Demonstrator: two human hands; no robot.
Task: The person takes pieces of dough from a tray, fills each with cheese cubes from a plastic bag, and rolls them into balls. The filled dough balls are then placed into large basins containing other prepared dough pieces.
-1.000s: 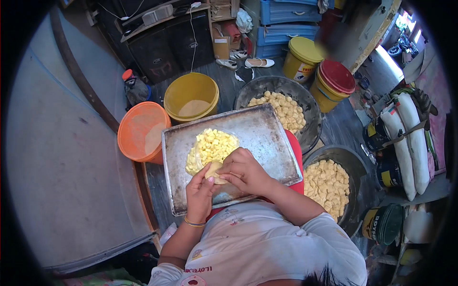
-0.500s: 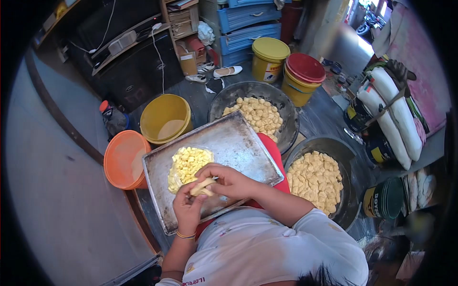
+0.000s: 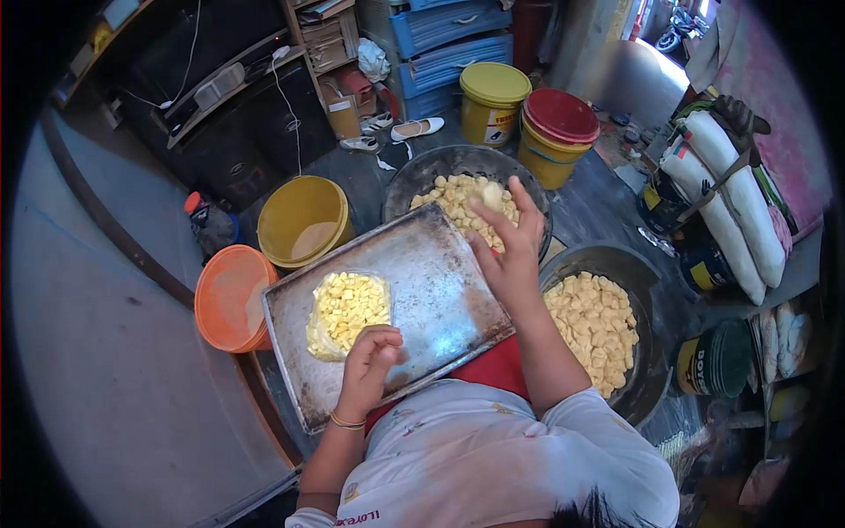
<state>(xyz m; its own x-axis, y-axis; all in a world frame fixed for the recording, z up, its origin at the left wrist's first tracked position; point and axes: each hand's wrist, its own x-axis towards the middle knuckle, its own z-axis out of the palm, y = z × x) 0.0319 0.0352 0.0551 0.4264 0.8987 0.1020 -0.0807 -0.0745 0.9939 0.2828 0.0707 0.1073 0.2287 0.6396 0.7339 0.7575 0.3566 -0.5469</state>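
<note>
My right hand (image 3: 513, 246) is stretched over the black basin (image 3: 393, 180) at the back, fingers spread. A blurred dough ball (image 3: 490, 195) appears just beyond its fingertips, seemingly loose. Below it, many pale dough balls (image 3: 449, 194) lie in that basin. My left hand (image 3: 371, 363) hovers over the near edge of the worn metal baking tray (image 3: 431, 290), its fingers curled towards the thumb and nothing visible in them. Close to those fingers, a clear plastic bag of yellow cubes (image 3: 350, 304) rests on the tray, which sits across my lap.
A second dark basin (image 3: 647, 304), at right, holds more dough pieces (image 3: 591, 326). An orange bucket (image 3: 227, 299) and a yellow bucket (image 3: 304, 211) stand left of the tray. Lidded yellow buckets (image 3: 495, 106) stand behind the back basin. White sacks (image 3: 717, 202) lean at right.
My hands have parted from the dough they were both shaping over the tray. The right hand has swung out over the back basin and opened; the left stays by the bag.
</note>
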